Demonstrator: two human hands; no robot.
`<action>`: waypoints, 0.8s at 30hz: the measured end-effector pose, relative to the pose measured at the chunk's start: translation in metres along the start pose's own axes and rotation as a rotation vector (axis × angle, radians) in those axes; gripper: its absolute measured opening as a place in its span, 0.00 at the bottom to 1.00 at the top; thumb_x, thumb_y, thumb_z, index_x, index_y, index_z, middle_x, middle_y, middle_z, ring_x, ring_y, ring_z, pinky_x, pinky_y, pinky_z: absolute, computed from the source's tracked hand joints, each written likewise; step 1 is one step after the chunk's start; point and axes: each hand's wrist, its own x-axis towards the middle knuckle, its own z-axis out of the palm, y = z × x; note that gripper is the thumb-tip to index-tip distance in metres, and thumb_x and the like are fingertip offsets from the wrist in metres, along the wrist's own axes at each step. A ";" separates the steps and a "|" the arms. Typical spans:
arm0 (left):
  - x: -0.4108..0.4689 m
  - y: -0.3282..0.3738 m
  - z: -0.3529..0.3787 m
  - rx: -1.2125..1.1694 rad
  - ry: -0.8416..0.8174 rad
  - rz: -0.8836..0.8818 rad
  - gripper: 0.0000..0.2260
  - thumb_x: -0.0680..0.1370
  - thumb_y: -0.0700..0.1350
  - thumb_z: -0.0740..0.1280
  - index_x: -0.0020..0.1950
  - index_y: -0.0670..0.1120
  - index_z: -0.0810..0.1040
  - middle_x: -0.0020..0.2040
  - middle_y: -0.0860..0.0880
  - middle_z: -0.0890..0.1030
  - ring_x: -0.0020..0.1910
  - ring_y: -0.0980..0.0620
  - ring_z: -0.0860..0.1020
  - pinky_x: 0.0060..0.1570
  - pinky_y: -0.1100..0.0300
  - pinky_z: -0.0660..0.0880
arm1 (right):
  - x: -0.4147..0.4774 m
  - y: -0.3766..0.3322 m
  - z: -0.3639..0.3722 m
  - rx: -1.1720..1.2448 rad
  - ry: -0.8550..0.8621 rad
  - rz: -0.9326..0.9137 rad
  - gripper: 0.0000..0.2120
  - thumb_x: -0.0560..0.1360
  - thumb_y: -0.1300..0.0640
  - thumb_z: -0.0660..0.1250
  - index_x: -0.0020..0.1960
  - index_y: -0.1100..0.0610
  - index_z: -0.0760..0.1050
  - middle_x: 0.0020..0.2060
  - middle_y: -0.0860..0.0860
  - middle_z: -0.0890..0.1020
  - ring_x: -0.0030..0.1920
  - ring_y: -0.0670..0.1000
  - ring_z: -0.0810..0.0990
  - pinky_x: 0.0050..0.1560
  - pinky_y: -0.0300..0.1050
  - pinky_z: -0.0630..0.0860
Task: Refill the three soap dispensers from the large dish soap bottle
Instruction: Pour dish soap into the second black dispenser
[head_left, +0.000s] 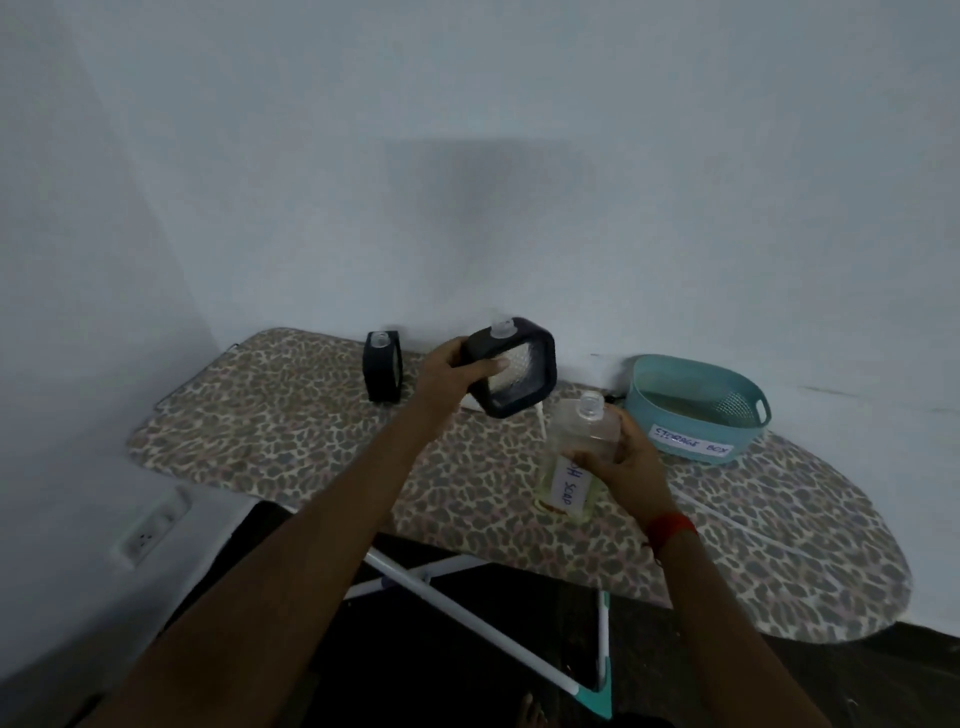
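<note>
Over the ironing board (311, 467), nearest: dish soap bottle (569, 470) near upright in right hand (631, 462), fingers curled round its body, likely readied for pouring. Beyond: dark soap dispenser (519, 374) lifted and tilted beside bottle, left hand (449, 379) fingers and thumb clamped round its side. At wall (467, 156): second dispenser (383, 366) standing, untouched.

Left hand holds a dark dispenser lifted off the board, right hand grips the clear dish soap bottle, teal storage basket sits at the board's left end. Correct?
One slip: the head view shows the teal storage basket on the right side of the board, beyond the dish soap bottle. The left hand does hold the dark dispenser lifted, and the right hand grips the bottle.
</note>
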 end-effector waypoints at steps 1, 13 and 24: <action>-0.012 0.001 -0.013 -0.059 -0.013 0.003 0.10 0.74 0.38 0.76 0.55 0.43 0.84 0.51 0.43 0.84 0.51 0.43 0.82 0.54 0.45 0.79 | 0.002 -0.001 0.000 0.004 0.000 0.014 0.27 0.70 0.66 0.77 0.66 0.53 0.75 0.58 0.46 0.85 0.57 0.47 0.84 0.53 0.44 0.83; -0.081 0.038 -0.073 -0.034 -0.169 0.102 0.20 0.65 0.47 0.82 0.56 0.49 0.86 0.55 0.43 0.86 0.55 0.42 0.84 0.53 0.51 0.82 | -0.016 -0.118 -0.006 0.075 0.072 -0.169 0.25 0.72 0.55 0.76 0.66 0.56 0.72 0.58 0.49 0.84 0.57 0.51 0.84 0.53 0.48 0.82; -0.092 0.089 -0.058 -0.057 -0.324 0.211 0.16 0.69 0.45 0.80 0.56 0.51 0.86 0.54 0.46 0.87 0.54 0.44 0.85 0.49 0.55 0.82 | -0.006 -0.265 -0.025 0.079 -0.025 -0.436 0.29 0.72 0.46 0.77 0.67 0.54 0.72 0.63 0.68 0.77 0.61 0.73 0.77 0.60 0.76 0.73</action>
